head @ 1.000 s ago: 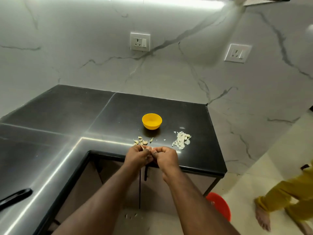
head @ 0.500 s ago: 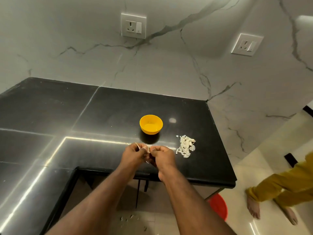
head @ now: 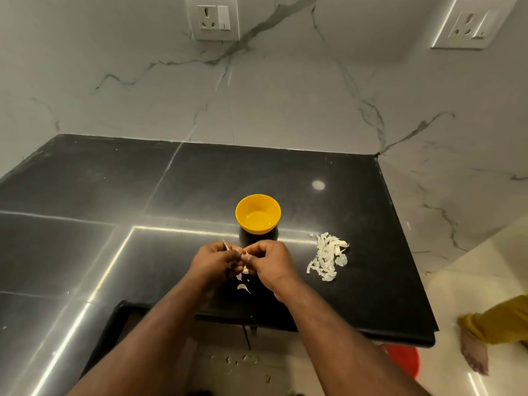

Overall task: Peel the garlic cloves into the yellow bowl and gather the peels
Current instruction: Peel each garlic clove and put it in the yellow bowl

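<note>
Papery peels (head: 327,260) beside round yellow bowl (head: 258,214)

A black counter (head: 285,172) meets a marbled wall (head: 285,104) with two sockets (head: 213,17) above it; pale floor (head: 471,275) lies right of the counter.

One yellow bowl (head: 258,214), one peel pile (head: 328,260), two wall sockets (head: 213,17), two hands (head: 217,262).

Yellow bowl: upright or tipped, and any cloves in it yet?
Upright: the bowl stands on the counter, mouth up. It looks empty; only bare yellow bottom shows.
</note>
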Demonstrator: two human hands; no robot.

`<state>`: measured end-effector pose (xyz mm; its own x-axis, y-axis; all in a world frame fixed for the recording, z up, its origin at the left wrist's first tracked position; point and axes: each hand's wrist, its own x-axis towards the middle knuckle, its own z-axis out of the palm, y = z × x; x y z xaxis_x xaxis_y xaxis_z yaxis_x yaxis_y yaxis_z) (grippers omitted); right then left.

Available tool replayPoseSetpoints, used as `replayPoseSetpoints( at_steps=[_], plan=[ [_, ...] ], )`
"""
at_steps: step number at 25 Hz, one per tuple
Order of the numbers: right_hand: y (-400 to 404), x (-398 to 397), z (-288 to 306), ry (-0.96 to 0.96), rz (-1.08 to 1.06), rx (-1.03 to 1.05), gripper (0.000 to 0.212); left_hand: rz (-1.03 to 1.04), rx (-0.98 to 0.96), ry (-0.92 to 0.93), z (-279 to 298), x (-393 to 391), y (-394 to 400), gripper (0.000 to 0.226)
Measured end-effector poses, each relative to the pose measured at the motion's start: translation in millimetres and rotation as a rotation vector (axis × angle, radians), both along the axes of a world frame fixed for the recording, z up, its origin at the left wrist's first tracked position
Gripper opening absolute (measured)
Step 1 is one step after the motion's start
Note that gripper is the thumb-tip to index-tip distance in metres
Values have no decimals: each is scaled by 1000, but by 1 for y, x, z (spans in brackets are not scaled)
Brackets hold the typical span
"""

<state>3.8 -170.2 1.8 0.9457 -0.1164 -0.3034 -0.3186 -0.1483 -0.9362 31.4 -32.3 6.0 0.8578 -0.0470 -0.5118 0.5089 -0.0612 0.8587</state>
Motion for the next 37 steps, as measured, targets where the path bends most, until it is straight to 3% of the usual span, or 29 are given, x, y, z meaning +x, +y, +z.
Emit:
replayPoseSetpoints(
  at_steps=[6,12,16,22,24,28,30,34,37],
  plan=[
    [15,9,10,41,-93,76,18,-84,-77,13,8,13,12,13],
    [20,5,12,-60,-113,-41,15,-97,-201,105,18,21,16,9],
    [23,5,5,-82,-265,21,12,-96,-197,80,17,21,7,13],
    [23,11,-1,-17,-326,103,17,-110,-200,74,14,17,6,11],
    [19,14,-1,-24,-299,37,17,-117,-175,49,16,19,6,9],
    [-6,14,0,-16,-190,-409,18,-194,84,-14,11,25,11,6],
    [-10,10,-4,26,-135,-506,22,-221,173,3,7,27,10,9],
    [-3,3,-6,28,-74,-411,29,-218,169,70,8,29,12,8],
    [-9,3,-1,-1,-142,-314,25,-176,95,98,9,32,20,12]
  ],
)
